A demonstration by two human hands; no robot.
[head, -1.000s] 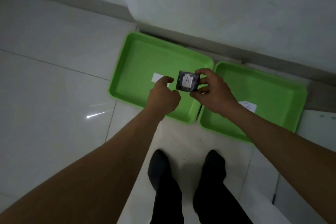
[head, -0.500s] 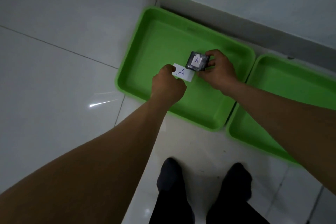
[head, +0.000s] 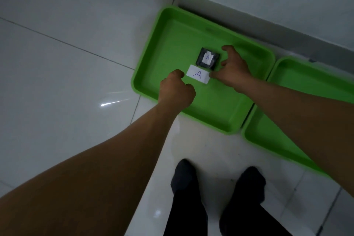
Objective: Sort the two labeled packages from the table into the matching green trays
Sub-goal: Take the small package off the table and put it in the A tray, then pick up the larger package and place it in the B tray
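Note:
A small dark package (head: 207, 59) with a white "A" sticker lies flat inside the left green tray (head: 164, 48), just behind a white paper label (head: 198, 74) marked "A". My right hand (head: 232, 67) hovers just right of the package with fingers spread and apart from it; one fingertip touches the label's right end. My left hand (head: 177, 90) is a closed fist at the label's left end, holding nothing I can see. The right green tray (head: 287, 74) is partly in view, mostly behind my right forearm.
Both trays sit on a white tiled floor against a pale wall with a grey skirting (head: 249, 19). My two feet in dark socks (head: 183, 178) stand just in front of the trays. Open floor tiles spread to the left.
The package has gone from my right hand's grip down onto the left tray's floor. My right fingers have opened and drawn slightly right. The left fist stays beside the label.

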